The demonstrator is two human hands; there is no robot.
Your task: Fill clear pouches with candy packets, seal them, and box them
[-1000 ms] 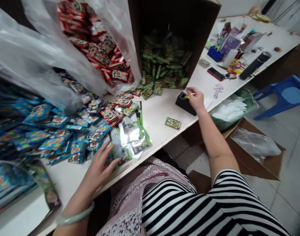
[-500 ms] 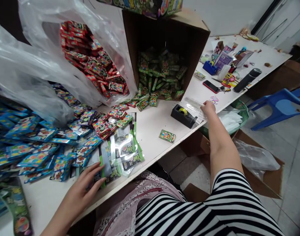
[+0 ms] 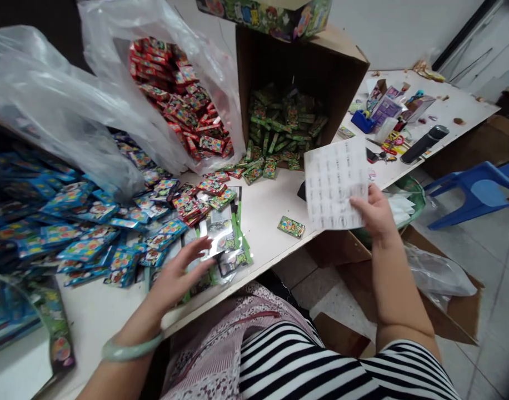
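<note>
White printed sheet [image 3: 332, 183], raised at the front edge of the bench [image 3: 263, 208], longer side seemingly running front to back, extends leftward from the nearer right hand [image 3: 378, 215] pinching its right side, while the left hand [image 3: 177, 280], fingers spread wide, is over clear packets [image 3: 229, 243].

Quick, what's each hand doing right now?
Left hand: open, nothing seen in it.
Right hand: closed on a white printed sheet.

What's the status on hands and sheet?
Right hand gripping white printed sheet, raised. Left hand open over glossy packaging, contact unclear. Sheet partly hides a black object.
</note>
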